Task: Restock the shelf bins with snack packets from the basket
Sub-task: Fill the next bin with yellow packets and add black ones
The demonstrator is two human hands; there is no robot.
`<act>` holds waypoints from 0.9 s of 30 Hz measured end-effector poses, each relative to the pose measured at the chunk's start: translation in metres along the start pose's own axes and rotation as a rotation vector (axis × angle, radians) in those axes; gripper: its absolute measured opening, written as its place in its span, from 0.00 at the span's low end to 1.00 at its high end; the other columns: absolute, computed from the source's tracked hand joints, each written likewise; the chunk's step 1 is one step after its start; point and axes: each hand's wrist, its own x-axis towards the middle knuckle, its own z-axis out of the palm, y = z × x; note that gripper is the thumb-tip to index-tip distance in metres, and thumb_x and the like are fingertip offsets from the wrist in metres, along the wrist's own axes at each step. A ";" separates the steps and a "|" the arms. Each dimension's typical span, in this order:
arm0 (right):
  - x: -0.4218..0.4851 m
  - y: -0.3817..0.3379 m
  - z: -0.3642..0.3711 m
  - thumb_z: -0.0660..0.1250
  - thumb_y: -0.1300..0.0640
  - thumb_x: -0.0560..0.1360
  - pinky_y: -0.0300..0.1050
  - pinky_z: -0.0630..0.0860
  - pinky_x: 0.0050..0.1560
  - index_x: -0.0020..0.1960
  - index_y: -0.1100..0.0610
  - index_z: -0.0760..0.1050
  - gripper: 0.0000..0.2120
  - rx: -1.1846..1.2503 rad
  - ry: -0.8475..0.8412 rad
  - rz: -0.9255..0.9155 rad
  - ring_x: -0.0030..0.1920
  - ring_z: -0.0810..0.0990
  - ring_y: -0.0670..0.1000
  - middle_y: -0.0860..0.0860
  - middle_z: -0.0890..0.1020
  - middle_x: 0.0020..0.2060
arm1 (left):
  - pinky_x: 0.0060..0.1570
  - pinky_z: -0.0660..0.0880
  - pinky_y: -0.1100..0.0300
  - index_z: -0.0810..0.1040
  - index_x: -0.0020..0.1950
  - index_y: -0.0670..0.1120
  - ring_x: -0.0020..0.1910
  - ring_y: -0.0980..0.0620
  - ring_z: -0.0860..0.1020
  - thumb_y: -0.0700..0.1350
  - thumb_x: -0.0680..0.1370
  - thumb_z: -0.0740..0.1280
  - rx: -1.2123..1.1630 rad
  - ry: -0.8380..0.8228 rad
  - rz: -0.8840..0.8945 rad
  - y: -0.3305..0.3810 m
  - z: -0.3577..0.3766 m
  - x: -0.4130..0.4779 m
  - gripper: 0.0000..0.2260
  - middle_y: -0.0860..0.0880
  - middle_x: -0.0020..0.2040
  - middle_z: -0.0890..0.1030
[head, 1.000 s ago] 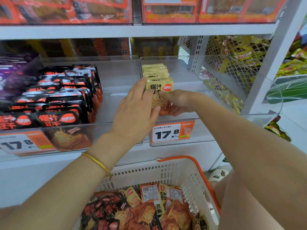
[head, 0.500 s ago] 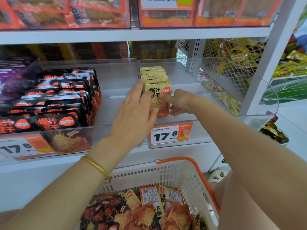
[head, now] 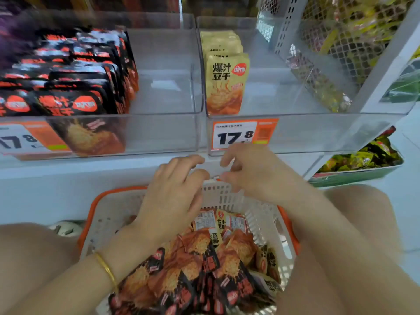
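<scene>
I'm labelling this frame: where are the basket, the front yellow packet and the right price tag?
basket (head: pixel 218 198): head view, white far wall
front yellow packet (head: pixel 225 87): head view, middle of its face
right price tag (head: pixel 234 137): head view, white number panel

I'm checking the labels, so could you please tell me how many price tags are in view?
2. The left price tag is on the left bin, cut by the picture's edge; the right price tag is on the right bin.
</scene>
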 end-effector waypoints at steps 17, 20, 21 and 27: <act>0.075 0.124 0.253 0.66 0.58 0.77 0.46 0.73 0.48 0.57 0.65 0.70 0.14 0.177 -0.264 0.656 0.54 0.77 0.57 0.58 0.76 0.49 | 0.48 0.76 0.47 0.79 0.52 0.41 0.55 0.40 0.76 0.39 0.71 0.66 0.007 -0.391 -0.276 -0.031 0.061 -0.034 0.10 0.42 0.59 0.76; 0.076 0.120 0.224 0.62 0.62 0.78 0.44 0.73 0.43 0.38 0.62 0.71 0.10 0.194 -0.163 0.663 0.42 0.75 0.54 0.59 0.77 0.43 | 0.57 0.73 0.48 0.76 0.59 0.42 0.61 0.42 0.71 0.39 0.75 0.63 -0.018 -0.442 -0.272 -0.030 0.065 -0.035 0.13 0.44 0.62 0.73; 0.075 0.118 0.213 0.60 0.63 0.78 0.41 0.71 0.39 0.36 0.62 0.70 0.12 0.170 -0.151 0.656 0.37 0.73 0.52 0.57 0.76 0.38 | 0.59 0.71 0.49 0.74 0.62 0.43 0.62 0.43 0.70 0.41 0.76 0.61 -0.025 -0.469 -0.264 -0.029 0.066 -0.036 0.14 0.45 0.63 0.72; 0.052 0.087 0.142 0.58 0.69 0.77 0.35 0.68 0.21 0.37 0.59 0.65 0.12 0.784 -0.108 0.744 0.28 0.68 0.50 0.54 0.66 0.29 | 0.62 0.67 0.53 0.67 0.67 0.46 0.64 0.47 0.67 0.64 0.74 0.61 -0.035 -0.710 -0.162 -0.015 0.072 -0.036 0.28 0.49 0.64 0.69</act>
